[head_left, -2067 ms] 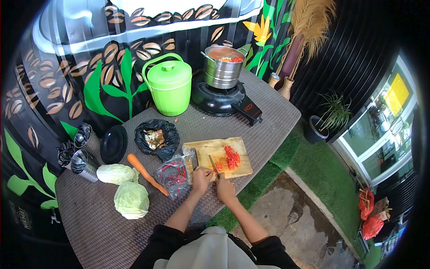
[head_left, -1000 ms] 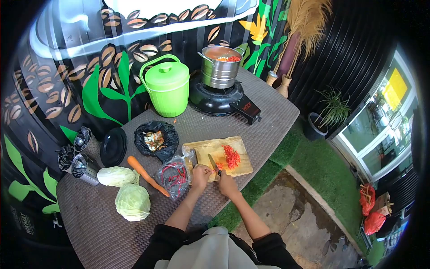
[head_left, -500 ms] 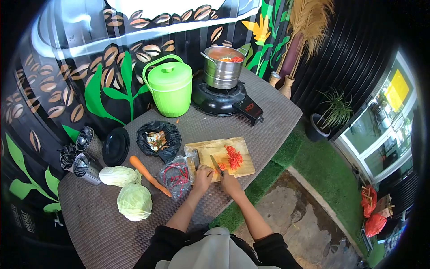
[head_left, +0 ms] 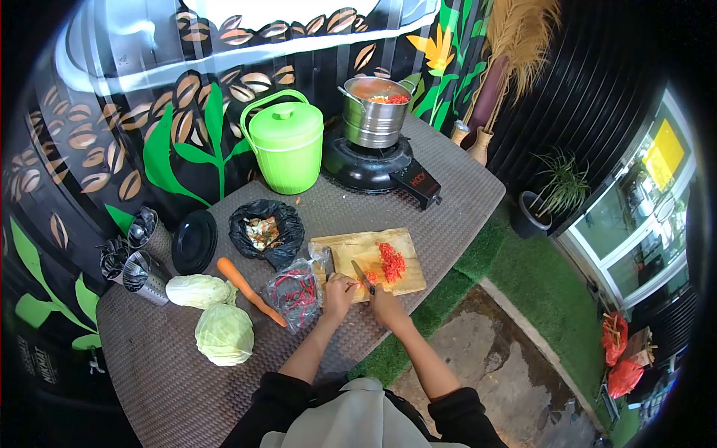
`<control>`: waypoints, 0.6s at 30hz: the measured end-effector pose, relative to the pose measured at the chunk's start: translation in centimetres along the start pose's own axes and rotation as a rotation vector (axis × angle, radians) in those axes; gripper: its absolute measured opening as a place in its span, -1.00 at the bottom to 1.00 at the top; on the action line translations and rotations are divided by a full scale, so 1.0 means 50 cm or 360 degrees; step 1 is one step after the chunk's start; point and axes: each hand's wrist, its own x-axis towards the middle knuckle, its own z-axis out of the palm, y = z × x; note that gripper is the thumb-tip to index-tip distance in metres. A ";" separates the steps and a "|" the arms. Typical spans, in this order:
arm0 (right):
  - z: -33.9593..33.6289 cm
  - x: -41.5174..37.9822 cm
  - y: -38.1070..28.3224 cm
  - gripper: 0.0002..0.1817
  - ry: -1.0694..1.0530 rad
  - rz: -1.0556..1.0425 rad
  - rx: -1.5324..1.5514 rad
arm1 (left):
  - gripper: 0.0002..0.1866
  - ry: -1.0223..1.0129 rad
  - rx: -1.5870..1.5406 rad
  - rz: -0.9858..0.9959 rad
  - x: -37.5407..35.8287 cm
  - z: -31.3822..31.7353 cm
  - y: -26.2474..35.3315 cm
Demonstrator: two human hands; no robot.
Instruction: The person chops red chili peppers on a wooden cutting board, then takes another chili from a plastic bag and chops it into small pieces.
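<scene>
Knife (head_left: 362, 274) sits in the right hand (head_left: 385, 307), fingers closed round its handle. Its blade is over the wooden board (head_left: 345, 245), just beside some little red bits (head_left: 371, 276). I see a bigger red pile (head_left: 392, 263) there too. The left hand (head_left: 340, 292) has bent fingers by the board's near edge; I can't tell what they hold. A see-through bag (head_left: 293, 297) lies beside that hand.

Your knife (head_left: 362, 274) over the wooden board (head_left: 340, 243)

Mid-frame, your right hand (head_left: 385, 306) grips the knife, your left hand (head_left: 340, 293) close on its left. Chopped red pieces (head_left: 391, 263) lie toward the board's right. Left of centre, a carrot (head_left: 247, 290) rests; upper centre, a pot (head_left: 373, 125) stands on the stove (head_left: 367, 170).
</scene>
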 end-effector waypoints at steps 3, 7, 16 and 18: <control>0.033 -0.023 -0.027 -0.65 0.0097 0.0120 -0.0024 | -0.91 -0.0038 0.0042 0.0043 0.002 0.007 -0.009; 0.042 -0.004 -0.032 -0.70 0.0169 0.0097 0.0024 | -0.91 -0.0031 0.0055 0.0123 0.000 0.003 -0.006; 0.064 -0.029 -0.021 -0.69 0.0192 0.0161 -0.0034 | -0.91 0.0038 0.0060 0.0158 -0.006 0.008 -0.002; 0.052 -0.017 -0.019 -0.68 0.0195 0.0119 0.0013 | -0.91 0.0048 0.0089 0.0180 -0.007 0.005 0.003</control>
